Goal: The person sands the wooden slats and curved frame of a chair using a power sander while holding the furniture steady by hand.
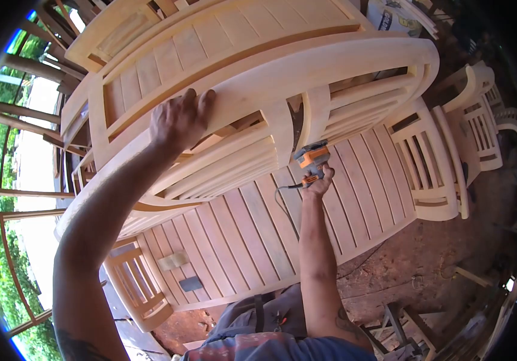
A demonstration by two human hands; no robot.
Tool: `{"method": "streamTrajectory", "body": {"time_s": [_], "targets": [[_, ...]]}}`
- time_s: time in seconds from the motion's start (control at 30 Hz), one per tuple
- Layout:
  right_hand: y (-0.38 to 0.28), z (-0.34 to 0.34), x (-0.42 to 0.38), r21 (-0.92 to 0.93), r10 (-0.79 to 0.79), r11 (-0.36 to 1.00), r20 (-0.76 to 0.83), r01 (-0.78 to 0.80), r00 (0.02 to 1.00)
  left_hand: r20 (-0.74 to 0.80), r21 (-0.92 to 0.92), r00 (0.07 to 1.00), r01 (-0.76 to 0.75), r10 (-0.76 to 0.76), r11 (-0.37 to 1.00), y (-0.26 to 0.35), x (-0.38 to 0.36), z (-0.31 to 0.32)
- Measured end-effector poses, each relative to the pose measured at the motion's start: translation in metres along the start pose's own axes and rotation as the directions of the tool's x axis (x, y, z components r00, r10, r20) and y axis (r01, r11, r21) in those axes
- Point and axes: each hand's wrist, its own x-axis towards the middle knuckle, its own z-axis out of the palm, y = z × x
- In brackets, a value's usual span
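An orange sander sits against the upright slat of a pale wooden chair frame, near the slatted bench's middle. The right hand has its grip closed around the sander. The left hand lies flat, fingers spread, on the frame's curved rail.

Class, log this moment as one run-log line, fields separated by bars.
left hand: flat on wooden chair frame | right hand: gripping orange sander against slat | underneath: slatted table
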Motion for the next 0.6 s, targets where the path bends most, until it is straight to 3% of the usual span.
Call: {"method": "streamTrajectory", "body": {"time_s": [0.13,0.23,0.43,0.53,0.6], "targets": [[-0.023,0.024,-0.025,-0.048,-0.124,0.991,0.044,0.126,0.991,0.111,-0.171,0.966,0.251,-0.234,0.953,0.007,0.006,-0.006],[-0.057,0.068,-0.072,-0.088,-0.254,0.962,0.057,0.258,0.966,-0.015,-0.182,0.980,0.191,-0.197,0.965,0.001,0.003,0.021],[-0.102,0.146,-0.135,-0.119,-0.410,0.902,0.068,0.415,0.910,0.031,-0.273,0.951,0.304,-0.307,0.913,0.012,0.004,-0.002],[-0.118,0.176,-0.147,-0.300,-0.558,0.774,0.092,0.557,0.825,-0.045,-0.283,0.950,0.286,-0.311,0.916,0.011,0.003,0.008],[-0.132,0.196,-0.149,-0.443,-0.616,0.665,0.129,0.601,0.777,0.057,-0.296,0.952,0.303,-0.300,0.906,0.010,0.004,-0.001]]}}
